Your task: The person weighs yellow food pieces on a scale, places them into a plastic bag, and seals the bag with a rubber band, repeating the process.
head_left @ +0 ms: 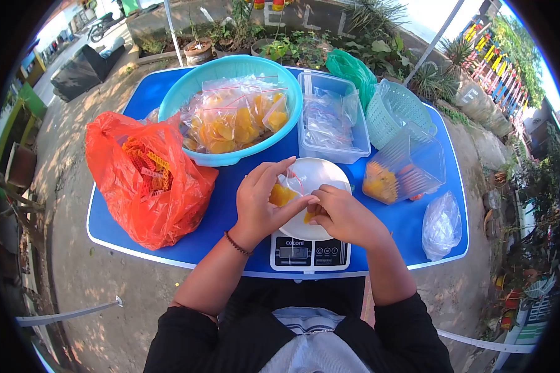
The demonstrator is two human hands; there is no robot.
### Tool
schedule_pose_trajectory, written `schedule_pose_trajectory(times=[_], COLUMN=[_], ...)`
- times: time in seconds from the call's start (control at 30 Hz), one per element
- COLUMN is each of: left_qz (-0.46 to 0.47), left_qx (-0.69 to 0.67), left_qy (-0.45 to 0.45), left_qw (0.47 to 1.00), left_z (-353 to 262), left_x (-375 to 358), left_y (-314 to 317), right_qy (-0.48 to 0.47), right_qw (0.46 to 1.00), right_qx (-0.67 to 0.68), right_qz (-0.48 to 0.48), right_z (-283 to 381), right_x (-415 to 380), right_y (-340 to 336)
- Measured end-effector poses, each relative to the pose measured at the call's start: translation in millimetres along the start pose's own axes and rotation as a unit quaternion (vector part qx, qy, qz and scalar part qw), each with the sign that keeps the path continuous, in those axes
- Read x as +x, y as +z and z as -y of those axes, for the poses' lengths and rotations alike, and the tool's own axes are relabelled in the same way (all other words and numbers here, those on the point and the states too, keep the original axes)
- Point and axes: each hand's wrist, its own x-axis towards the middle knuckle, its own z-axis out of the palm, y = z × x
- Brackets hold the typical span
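My left hand (259,198) is closed on a small clear zip bag (294,184) with yellow chips (282,195) inside, held above a white plate (320,168). Close beside it, my right hand (345,214) has its fingers pinched together over the plate. A bit of yellow chip (308,217) shows at those fingertips, partly covered by them. Under the plate stands a white and black digital kitchen scale (311,253); its display is too faint to read surely.
Around the blue table (233,252) stand an orange-red plastic bag (146,214) of wavy snacks, a turquoise basin (224,158) of filled bags, a clear box (334,149) of empty bags, a green basket (397,110), a tilted clear container (410,165) with chips, and a clear plastic bundle (442,227).
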Motion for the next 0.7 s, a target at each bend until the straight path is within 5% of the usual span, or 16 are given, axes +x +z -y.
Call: schedule_pose_trajectory(times=[0.27, 0.47, 0.7], left_qz=[0.007, 0.016, 0.028], left_qx=[0.019, 0.045, 0.104], left_qy=[-0.009, 0.01, 0.062], left_qw=[1.0, 0.999, 0.992], left_z=[-0.5, -3.6, -2.6], left_x=[-0.8, 0.2, -2.5], left_y=[-1.6, -1.4, 2.1], right_qy=[-0.033, 0.073, -0.033], right_qw=[0.995, 0.988, 0.963], right_qx=[0.085, 0.116, 0.164], right_qz=[-0.033, -0.076, -0.21], right_z=[-3.0, -0.8, 10.9], right_x=[0.5, 0.3, 8.2], right_y=[0.5, -13.9, -24.6])
